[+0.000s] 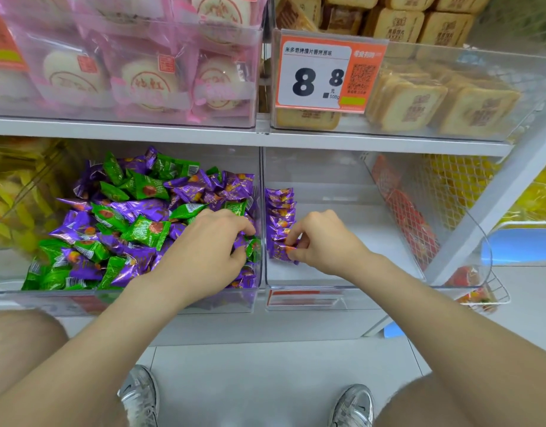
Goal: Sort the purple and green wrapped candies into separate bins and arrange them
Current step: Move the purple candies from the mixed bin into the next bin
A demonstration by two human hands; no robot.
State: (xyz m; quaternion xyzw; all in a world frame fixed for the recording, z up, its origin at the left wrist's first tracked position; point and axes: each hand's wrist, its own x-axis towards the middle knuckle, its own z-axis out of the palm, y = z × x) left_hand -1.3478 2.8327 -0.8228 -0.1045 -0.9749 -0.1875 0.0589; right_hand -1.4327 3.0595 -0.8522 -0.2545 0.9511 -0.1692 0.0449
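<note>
Right grip (324,238) pinched a purple candy (281,252) at the row's (281,208) six o'clock end; left grip (210,241) grasped a pile candy (240,242).

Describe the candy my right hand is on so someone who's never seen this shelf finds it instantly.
Below the orange 8.8 price tag, take the right bin, beside the mixed purple and green pile. A row of purple candies stands along its left wall. It is the frontmost candy, the only one pinched by the right hand.
</note>
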